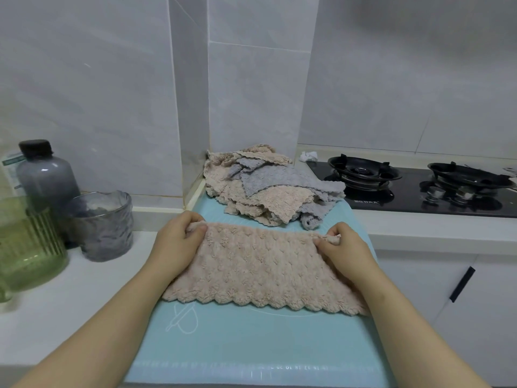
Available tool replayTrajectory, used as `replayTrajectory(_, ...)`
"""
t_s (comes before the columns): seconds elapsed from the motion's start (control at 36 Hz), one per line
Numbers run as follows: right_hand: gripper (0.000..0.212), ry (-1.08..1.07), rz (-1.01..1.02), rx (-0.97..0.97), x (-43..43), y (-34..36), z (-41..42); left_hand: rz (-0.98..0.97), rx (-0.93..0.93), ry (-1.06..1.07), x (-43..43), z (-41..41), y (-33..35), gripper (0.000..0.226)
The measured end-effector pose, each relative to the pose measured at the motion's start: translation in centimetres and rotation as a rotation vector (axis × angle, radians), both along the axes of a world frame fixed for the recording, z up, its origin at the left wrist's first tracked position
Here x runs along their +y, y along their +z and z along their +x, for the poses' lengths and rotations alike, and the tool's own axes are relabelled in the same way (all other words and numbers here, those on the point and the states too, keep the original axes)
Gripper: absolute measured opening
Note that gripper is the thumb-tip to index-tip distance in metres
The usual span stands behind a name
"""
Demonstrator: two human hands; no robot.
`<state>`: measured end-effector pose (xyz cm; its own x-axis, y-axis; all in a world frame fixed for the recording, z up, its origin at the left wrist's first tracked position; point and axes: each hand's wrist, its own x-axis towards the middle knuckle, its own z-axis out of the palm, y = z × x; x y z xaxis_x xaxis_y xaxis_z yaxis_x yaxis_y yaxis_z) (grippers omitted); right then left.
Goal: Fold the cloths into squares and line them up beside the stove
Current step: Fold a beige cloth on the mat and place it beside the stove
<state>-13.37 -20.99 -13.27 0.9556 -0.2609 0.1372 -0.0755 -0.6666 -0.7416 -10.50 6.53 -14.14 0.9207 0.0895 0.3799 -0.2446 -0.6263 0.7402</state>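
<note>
Mid-fold at centre frame: a person's left hand [179, 242] and right hand [345, 247], each grip pinching a far corner of the beige cloth [260, 271] on the teal mat [251, 345], likely must next match corners squarely, with the unfolded pile [265, 189] just left of the stove [414, 203].

- Beige cloth [263, 270]: fluffy, nubbly pile fabric, matt.
- Pile of cloths [268, 191]: the same fleecy fabric is seen, in beige and grey.
- Mat [251, 340]: smooth, matt, rubbery-looking sheet, printed with white lines.
- Stove [405, 204]: glossy black top, glass-like. Pan supports [363, 170] of dark metal. Knobs [436, 193] of bright metal.
- Wall tiles [251, 93]: smooth, faintly sheened.
- Bottle [47, 177]: translucent grey plastic.
- Cup [103, 228]: rippled grey glass.
</note>
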Motion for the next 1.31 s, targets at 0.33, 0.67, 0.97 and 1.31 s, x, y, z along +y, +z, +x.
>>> replayTrajectory(0.33,0.019,-0.091,0.192,-0.127,0.1,-0.1,2.6,-0.321,0.12,0.08,0.4,1.1,0.0,0.01)
replayTrajectory(0.67,0.01,-0.041,0.24,-0.049,-0.1,-0.1,1.8,-0.318,0.128,0.137,0.5,2.1,-0.2,0.012)
replayTrajectory(0.97,0.019,-0.046,0.169,-0.076,-1.3,-0.7,3.0,-0.296,0.124,0.134,0.5,2.3,-0.5,0.022)
replayTrajectory(1.31,0.017,-0.136,-0.111,0.019,0.2,-0.8,4.3,-0.063,0.11,0.134,0.7,2.2,-0.5,0.023)
